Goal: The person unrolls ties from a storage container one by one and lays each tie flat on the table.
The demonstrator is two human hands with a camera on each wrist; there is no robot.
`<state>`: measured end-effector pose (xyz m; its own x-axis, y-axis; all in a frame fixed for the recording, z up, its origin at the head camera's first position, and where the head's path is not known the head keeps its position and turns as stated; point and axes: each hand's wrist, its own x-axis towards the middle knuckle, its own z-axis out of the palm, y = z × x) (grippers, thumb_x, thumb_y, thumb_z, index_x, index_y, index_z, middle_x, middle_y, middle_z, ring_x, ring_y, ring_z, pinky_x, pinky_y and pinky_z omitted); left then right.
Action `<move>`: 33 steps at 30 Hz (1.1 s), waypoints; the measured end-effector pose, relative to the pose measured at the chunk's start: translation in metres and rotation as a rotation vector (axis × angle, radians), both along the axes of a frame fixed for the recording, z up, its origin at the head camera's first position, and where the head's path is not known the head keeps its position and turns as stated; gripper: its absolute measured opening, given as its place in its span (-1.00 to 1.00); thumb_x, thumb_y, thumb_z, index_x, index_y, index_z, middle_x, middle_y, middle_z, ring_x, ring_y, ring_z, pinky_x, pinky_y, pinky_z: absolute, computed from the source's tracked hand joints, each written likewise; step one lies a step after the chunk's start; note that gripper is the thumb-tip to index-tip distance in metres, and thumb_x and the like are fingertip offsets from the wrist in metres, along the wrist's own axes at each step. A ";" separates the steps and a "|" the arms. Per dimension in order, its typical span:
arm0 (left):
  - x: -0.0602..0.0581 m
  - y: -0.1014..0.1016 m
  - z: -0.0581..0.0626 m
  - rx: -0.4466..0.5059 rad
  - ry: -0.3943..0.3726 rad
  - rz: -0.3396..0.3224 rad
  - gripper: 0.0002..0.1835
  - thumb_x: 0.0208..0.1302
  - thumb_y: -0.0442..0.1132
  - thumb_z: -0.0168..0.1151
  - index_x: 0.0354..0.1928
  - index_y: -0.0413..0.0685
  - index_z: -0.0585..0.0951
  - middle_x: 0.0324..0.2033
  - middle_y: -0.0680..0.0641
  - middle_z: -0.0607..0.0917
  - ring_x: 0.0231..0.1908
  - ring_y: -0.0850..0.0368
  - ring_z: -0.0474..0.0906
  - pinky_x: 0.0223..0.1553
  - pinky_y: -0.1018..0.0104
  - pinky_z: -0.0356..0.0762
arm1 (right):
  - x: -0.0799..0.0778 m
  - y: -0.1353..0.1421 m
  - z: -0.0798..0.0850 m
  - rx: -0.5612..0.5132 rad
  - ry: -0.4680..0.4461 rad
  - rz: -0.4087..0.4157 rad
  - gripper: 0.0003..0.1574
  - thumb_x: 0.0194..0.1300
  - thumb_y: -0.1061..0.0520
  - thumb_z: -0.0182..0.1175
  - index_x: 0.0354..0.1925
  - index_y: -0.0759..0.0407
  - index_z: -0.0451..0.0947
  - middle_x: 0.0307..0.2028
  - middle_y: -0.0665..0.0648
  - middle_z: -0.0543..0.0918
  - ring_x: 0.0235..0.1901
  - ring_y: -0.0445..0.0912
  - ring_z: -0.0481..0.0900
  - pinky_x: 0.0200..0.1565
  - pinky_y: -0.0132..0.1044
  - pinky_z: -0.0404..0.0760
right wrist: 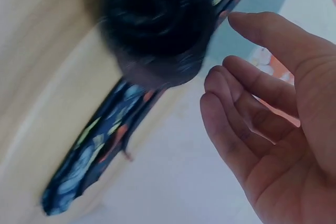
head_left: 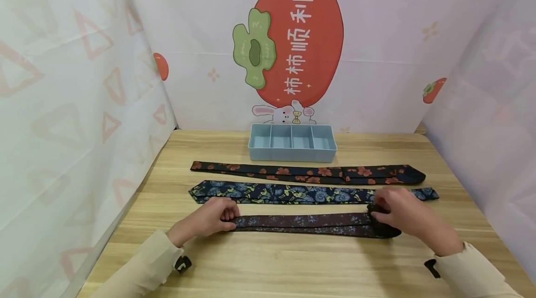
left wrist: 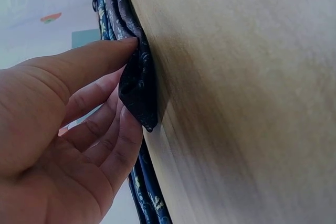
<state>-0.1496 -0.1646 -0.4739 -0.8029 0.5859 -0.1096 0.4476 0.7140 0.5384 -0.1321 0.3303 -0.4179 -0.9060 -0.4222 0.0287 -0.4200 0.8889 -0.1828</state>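
Observation:
A dark maroon necktie (head_left: 301,221) with small blue-grey flowers lies folded lengthwise across the front of the table. Its left end is pinched between the thumb and fingers of my left hand (head_left: 212,219); the left wrist view shows that dark pointed tip (left wrist: 140,90) between them. At the other end the tie forms a dark roll (right wrist: 157,30), blurred in the right wrist view. My right hand (head_left: 404,212) is beside this roll, fingers gently bent and spread from the thumb, with a small gap to the roll in the right wrist view.
Just behind lies a navy necktie (head_left: 310,194) with blue and yellow patterns, its right part overlapped by my right hand. Farther back is a dark necktie (head_left: 289,172) with red flowers. A blue four-compartment box (head_left: 292,155) stands near the printed back curtain (head_left: 201,93).

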 end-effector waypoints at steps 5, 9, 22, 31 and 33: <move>0.001 -0.001 -0.001 0.011 0.010 -0.009 -0.84 0.14 -0.17 0.41 -0.25 0.11 0.63 -0.40 0.17 0.59 -0.40 0.38 0.45 -0.33 0.47 0.51 | -0.001 -0.013 -0.003 -0.007 -0.033 0.065 -0.77 0.04 0.12 0.45 -0.41 0.02 0.54 -0.50 -0.10 0.48 -0.57 -0.37 0.28 -0.52 -0.44 0.33; 0.001 -0.002 -0.001 0.020 0.016 -0.013 -0.84 0.14 -0.17 0.41 -0.25 0.11 0.63 -0.40 0.18 0.59 -0.41 0.40 0.44 -0.34 0.47 0.51 | 0.001 -0.011 -0.011 0.037 -0.021 0.040 -0.72 -0.01 0.09 0.49 -0.43 0.02 0.52 -0.46 -0.07 0.48 -0.54 -0.32 0.29 -0.52 -0.42 0.33; 0.002 -0.009 -0.001 0.005 0.011 0.006 -0.84 0.13 -0.16 0.41 -0.25 0.11 0.63 -0.40 0.20 0.58 -0.41 0.39 0.44 -0.33 0.48 0.50 | 0.013 0.022 -0.019 -0.002 0.067 -0.049 -0.68 -0.09 0.09 0.52 -0.34 0.06 0.60 -0.39 -0.07 0.58 -0.44 -0.27 0.52 -0.45 -0.36 0.55; 0.002 -0.009 0.000 0.003 0.013 0.004 -0.84 0.14 -0.16 0.41 -0.25 0.12 0.64 -0.39 0.19 0.59 -0.40 0.36 0.46 -0.33 0.48 0.51 | 0.015 0.036 -0.018 -0.031 0.071 -0.065 -0.69 -0.09 0.10 0.52 -0.37 0.04 0.59 -0.45 -0.12 0.56 -0.49 -0.36 0.44 -0.48 -0.42 0.49; 0.002 -0.009 0.000 0.008 0.013 -0.001 -0.84 0.13 -0.17 0.41 -0.25 0.11 0.64 -0.39 0.18 0.59 -0.40 0.36 0.46 -0.33 0.48 0.51 | 0.015 0.033 -0.014 -0.014 0.055 -0.066 -0.70 -0.08 0.09 0.51 -0.38 0.03 0.59 -0.46 -0.12 0.56 -0.49 -0.36 0.44 -0.48 -0.41 0.49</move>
<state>-0.1480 -0.1739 -0.4736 -0.8039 0.5872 -0.0946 0.4548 0.7093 0.5386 -0.1175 0.3630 -0.4319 -0.9287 -0.3610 0.0847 -0.3705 0.9124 -0.1738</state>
